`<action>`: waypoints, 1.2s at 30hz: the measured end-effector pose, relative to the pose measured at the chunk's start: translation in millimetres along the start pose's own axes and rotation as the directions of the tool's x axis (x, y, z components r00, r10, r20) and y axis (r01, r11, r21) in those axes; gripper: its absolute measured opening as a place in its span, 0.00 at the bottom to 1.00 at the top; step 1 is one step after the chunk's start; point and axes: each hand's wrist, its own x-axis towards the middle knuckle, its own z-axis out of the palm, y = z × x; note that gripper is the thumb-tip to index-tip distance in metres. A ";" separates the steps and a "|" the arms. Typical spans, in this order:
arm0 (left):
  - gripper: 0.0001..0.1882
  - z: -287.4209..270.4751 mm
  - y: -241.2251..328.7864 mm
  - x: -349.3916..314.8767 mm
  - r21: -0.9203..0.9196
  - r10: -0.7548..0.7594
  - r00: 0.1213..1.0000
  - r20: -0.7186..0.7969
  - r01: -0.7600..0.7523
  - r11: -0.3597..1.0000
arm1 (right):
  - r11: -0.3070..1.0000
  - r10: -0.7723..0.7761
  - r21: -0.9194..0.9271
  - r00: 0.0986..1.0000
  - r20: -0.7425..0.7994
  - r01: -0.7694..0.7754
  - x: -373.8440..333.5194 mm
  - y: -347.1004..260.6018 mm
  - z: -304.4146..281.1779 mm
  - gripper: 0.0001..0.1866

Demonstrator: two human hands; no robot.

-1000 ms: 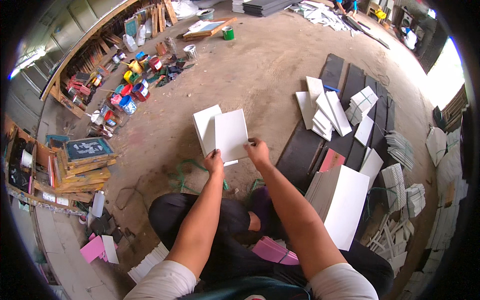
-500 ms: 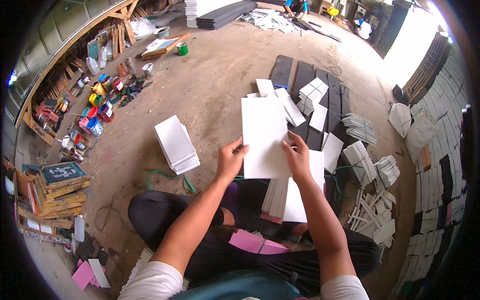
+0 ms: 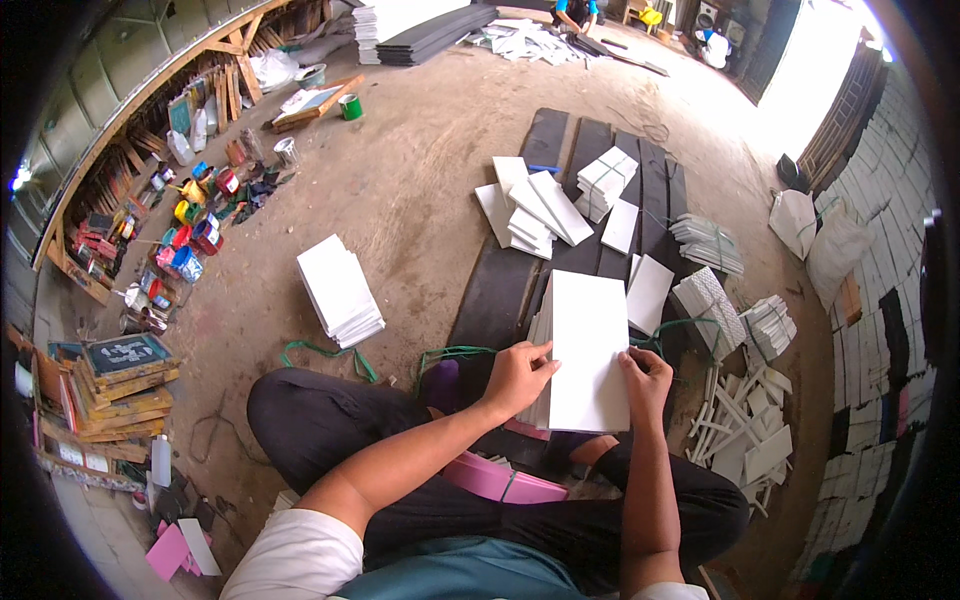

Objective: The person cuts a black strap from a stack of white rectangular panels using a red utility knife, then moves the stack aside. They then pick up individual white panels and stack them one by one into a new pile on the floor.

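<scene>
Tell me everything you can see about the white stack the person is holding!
The white stack is a pile of thin, flat, rectangular sheets, plain white and smooth, like card or board. It stands lengthwise away from the person, above their lap and the dark mats on the dirt floor. The left hand grips its left edge and the right hand its right edge; sheet edges show along the left side.

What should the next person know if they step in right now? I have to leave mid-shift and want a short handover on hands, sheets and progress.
Left hand grips the left edge of the stack of white rectangular sheets; right hand grips its right edge, held over the lap.
Another pile of white sheets lies on the dirt floor to the left. Loose and tied bundles of white sheets sit ahead on the dark boards.
Done: one pile stacked at left.
Left: the held stack is not yet set down.
</scene>
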 end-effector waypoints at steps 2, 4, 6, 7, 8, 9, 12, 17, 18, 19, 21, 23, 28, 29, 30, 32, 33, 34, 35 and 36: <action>0.20 2.7 0.3 -2.5 -0.007 -0.026 0.999 0.020 0.026 1.000 | 1.000 0.010 0.003 1.000 0.005 -0.010 -2.7 3.4 -1.8 0.12; 0.20 5.4 -2.2 -3.6 -0.017 -0.028 0.999 0.015 0.028 0.999 | 1.000 0.005 0.016 1.000 0.000 -0.005 -5.9 5.3 -1.1 0.12; 0.20 7.6 -4.3 -4.3 -0.023 -0.029 0.999 0.015 0.030 0.999 | 1.000 -0.007 0.018 1.000 -0.007 0.007 -7.4 10.1 -2.2 0.12; 0.20 8.0 -5.2 -4.4 -0.023 -0.031 0.999 0.016 0.031 0.999 | 1.000 -0.015 0.016 1.000 -0.011 0.015 -7.0 15.8 -1.9 0.11; 0.20 7.6 -5.4 -4.3 -0.021 -0.033 0.999 0.017 0.034 0.999 | 1.000 -0.023 0.014 1.000 -0.013 0.023 -7.4 15.6 -1.2 0.11; 0.20 6.5 -5.1 -4.6 -0.012 -0.039 0.999 0.020 0.039 0.999 | 1.000 -0.027 0.007 1.000 -0.008 0.027 -8.5 14.0 -1.1 0.11; 0.20 5.6 -4.7 -5.6 0.003 -0.047 0.999 0.023 0.047 0.999 | 0.999 -0.036 0.001 0.999 -0.004 0.036 -10.7 9.0 -1.0 0.11; 0.22 9.4 -15.7 -4.6 0.008 -0.063 0.997 0.038 0.063 0.998 | 0.999 -0.031 0.009 0.999 -0.010 0.032 -9.1 17.5 3.4 0.13; 0.21 10.5 -18.9 -4.5 0.009 -0.063 0.997 0.038 0.062 0.998 | 0.999 -0.034 -0.015 0.999 -0.015 0.034 -10.3 14.8 3.9 0.13; 0.21 11.6 -22.4 -4.3 0.011 -0.062 0.997 0.039 0.062 0.998 | 0.999 -0.037 -0.039 0.999 -0.020 0.036 -12.0 10.5 4.7 0.13; 0.21 10.9 -22.9 -5.3 0.014 -0.054 0.998 0.033 0.053 0.998 | 0.994 -0.047 -0.104 0.999 -0.026 0.044 -14.2 5.0 5.1 0.13; 0.22 8.2 -21.5 -4.6 0.016 -0.037 0.999 0.018 0.037 0.999 | 0.980 -0.066 -0.188 0.997 -0.026 0.060 -13.5 1.6 5.7 0.13; 0.24 1.6 -38.8 7.4 -0.026 -0.016 0.994 -0.107 0.013 1.000 | 0.795 -0.380 -0.514 0.925 -0.008 0.323 7.2 -32.5 12.8 0.14; 0.23 -3.4 -44.5 15.2 -0.070 -0.043 0.992 -0.121 0.035 0.997 | 0.787 -0.392 -0.507 0.920 0.028 0.351 9.9 -54.5 23.7 0.14; 0.23 -12.9 -46.9 22.6 -0.118 -0.099 0.984 -0.149 0.082 0.990 | 0.779 -0.403 -0.500 0.913 0.064 0.379 10.7 -81.0 37.7 0.14; 0.23 -30.2 -70.7 40.1 -0.130 -0.137 0.951 -0.277 0.104 0.986 | 0.771 -0.429 -0.445 0.888 0.166 0.456 11.8 -119.5 76.8 0.15; 0.22 -44.0 -81.7 49.2 -0.179 -0.231 0.926 -0.298 0.183 0.967 | 0.725 -0.525 -0.362 0.810 0.261 0.586 19.0 -124.6 98.9 0.16; 0.22 -60.9 -95.6 55.6 -0.229 -0.326 0.891 -0.318 0.261 0.938 | 0.730 -0.494 -0.336 0.799 0.343 0.595 19.3 -136.2 124.9 0.18; 0.22 -76.0 -116.0 62.7 -0.242 -0.371 0.848 -0.378 0.296 0.924 | 0.688 -0.501 -0.345 0.762 0.410 0.638 22.1 -138.5 153.9 0.19; 0.21 -93.5 -141.8 65.9 -0.256 -0.416 0.796 -0.440 0.333 0.907 | 0.700 -0.476 -0.292 0.731 0.489 0.652 15.8 -154.4 179.3 0.20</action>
